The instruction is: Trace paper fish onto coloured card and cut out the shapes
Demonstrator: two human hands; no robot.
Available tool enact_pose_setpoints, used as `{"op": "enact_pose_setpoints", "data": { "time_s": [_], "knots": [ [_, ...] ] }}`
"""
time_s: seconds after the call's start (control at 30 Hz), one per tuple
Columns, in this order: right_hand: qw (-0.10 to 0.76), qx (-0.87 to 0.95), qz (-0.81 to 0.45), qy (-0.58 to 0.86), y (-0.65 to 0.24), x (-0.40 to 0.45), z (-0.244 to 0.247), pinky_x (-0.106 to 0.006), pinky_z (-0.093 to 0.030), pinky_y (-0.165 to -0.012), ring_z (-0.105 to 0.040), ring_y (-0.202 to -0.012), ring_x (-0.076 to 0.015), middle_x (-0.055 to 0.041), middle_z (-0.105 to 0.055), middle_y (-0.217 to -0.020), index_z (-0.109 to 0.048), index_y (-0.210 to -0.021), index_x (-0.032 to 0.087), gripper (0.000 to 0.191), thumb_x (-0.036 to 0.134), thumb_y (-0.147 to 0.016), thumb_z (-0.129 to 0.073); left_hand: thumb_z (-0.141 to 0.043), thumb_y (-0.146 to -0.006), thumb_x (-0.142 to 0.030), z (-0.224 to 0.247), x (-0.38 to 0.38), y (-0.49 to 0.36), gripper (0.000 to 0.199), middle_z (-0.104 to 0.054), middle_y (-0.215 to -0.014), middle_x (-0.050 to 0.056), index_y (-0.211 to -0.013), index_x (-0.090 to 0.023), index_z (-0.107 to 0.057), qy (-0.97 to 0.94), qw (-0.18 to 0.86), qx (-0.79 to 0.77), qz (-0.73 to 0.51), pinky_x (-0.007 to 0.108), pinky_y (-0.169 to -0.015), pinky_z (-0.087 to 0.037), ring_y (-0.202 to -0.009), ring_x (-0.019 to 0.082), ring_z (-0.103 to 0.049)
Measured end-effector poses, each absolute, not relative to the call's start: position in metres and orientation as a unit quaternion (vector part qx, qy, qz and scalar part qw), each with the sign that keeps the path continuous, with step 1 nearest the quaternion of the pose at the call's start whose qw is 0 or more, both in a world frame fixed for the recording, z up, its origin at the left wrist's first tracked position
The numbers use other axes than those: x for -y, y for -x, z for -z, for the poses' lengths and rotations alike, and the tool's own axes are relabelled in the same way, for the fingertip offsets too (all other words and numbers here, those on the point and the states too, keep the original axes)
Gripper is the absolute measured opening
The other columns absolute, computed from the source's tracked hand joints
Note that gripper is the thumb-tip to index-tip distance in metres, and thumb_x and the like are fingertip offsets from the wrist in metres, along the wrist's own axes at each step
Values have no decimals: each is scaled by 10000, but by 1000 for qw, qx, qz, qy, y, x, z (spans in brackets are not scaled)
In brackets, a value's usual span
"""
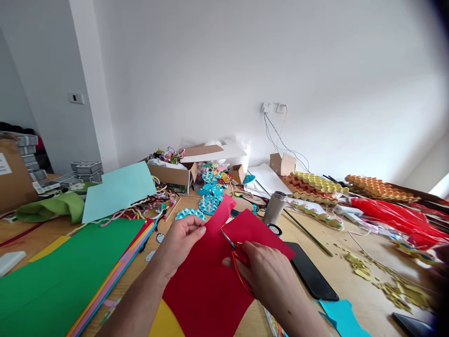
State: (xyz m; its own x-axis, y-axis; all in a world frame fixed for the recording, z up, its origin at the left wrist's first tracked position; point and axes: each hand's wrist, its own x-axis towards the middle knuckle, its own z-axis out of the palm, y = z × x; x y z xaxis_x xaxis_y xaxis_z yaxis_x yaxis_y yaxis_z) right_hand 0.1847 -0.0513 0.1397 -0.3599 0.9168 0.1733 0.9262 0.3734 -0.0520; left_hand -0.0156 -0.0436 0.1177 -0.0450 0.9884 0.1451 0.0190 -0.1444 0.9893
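White wall with paired sockets behind a wooden desk; bright edge at right, possibly a window.

This is looking like a handicraft workroom: on a light-brown wooden table, red-handled metal scissors are meeting a red sheet at lower centre, a green-topped stack of coloured sheets is lying at lower left, bumpy yellow egg trays are sitting at centre right, and yellow scraps are littering the lower right.
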Motion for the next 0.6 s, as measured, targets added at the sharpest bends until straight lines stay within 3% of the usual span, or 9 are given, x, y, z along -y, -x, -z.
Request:
{"op": "enact_pose_setpoints", "data": {
  "time_s": [0.37,0.6],
  "knots": [
    [81,831,38,549,-185,52,-140,-294,-161,-500,-653,-646,-213,-61,-685,-717,-593,-721,187,367,511,-887,-547,-658,-716,-458,-120,45,13,268,-660,-704,-1,-794,-205,-618,-556,440,-462,-533,270,-666,-446,-676,155,-585],
    [82,828,36,554,-186,52,-142,-284,-169,-501,-648,-670,-208,-51,-687,-748,-591,-737,197,371,537,-879,-544,-678,-711,-447,-116,44,15,283,-707,-767,25,-857,-205,-664,-545,459,-450,-539,315,-743,-494,-798,210,-653]
  ]
}}
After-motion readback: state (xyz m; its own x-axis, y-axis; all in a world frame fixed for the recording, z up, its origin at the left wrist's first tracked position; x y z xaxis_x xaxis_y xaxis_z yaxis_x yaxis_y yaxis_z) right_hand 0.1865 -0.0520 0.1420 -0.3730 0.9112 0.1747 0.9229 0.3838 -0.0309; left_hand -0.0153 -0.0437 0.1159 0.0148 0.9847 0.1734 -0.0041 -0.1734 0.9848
